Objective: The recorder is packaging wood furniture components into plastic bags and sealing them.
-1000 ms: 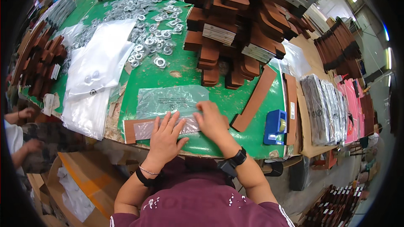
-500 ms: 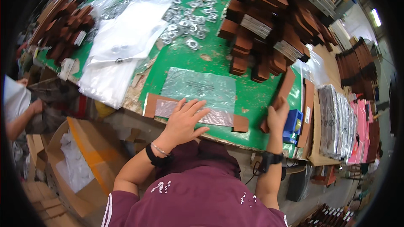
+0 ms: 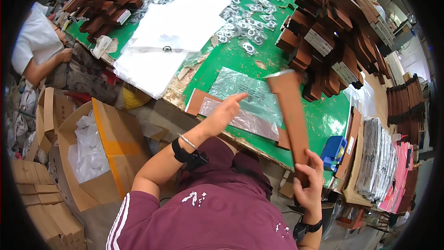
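Observation:
My right hand is closed round the lower end of a long brown wooden board, raised and slanting over the table's near edge. Its far end is wider and slightly blurred. My left hand is above another brown board, which lies flat along that edge. The index finger points to the right and the other fingers are partly hidden; nothing shows in this hand. A clear plastic bag with small print is spread on the green table and partly covers the flat board.
Brown wooden pieces with metal strips are piled at the far right. White plastic sheets and many small bagged metal parts lie farther back. A blue box stands at right, a cardboard box at left. Another person's arm shows far left.
My right hand has lifted the board from the table's right side and brought it left and nearer me. My left hand has come off its flat rest on the bag. The view has shifted.

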Demonstrator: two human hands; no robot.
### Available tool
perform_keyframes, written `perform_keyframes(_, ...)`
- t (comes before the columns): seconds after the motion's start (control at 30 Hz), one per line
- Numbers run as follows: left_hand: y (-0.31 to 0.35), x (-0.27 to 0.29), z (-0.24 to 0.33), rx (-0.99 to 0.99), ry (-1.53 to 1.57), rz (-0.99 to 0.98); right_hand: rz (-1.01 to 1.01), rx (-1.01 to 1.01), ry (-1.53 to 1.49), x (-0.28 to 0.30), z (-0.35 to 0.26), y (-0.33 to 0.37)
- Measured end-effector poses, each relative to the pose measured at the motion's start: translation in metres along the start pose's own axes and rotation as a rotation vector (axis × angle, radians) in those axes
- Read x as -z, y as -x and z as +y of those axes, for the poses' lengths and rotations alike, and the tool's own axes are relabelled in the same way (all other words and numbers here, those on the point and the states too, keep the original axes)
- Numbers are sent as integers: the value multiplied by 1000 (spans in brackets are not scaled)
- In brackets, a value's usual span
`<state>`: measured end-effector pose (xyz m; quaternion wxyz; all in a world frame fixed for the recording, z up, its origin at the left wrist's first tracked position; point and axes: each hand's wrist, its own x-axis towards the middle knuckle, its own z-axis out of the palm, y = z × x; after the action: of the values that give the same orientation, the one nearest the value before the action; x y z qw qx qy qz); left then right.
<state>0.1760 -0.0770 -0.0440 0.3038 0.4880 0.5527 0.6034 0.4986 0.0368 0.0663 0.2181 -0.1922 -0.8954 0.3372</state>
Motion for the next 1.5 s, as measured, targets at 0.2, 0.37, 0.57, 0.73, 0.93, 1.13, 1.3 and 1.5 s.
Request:
perform_keyframes(0.2,3,48,23,95,1230,332,-268,351,-28,-35,1,-70)
perform_keyframes(0.37,29,102,22,-135,1031,695,-423,451,-3,-63,35,-117)
perform_keyframes(0.57,69,91,5,91,-85,582,-444,337,129,-76,54,-129)
perform_keyframes(0.73,68,78,16,-31,-699,371,-395,304,240,-83,55,-127)
perform_keyframes(0.93,66,71,15,-10,-836,321,-399,298,183,-86,62,-132)
perform_keyframes(1.13,61,63,2,12,-863,391,-345,298,181,-84,58,-129)
perform_keyframes(1.3,57,56,4,-58,-766,537,-353,298,156,-84,61,-133)
perform_keyframes(1.5,64,64,-7,-152,-899,457,-367,348,151,-81,59,-136)
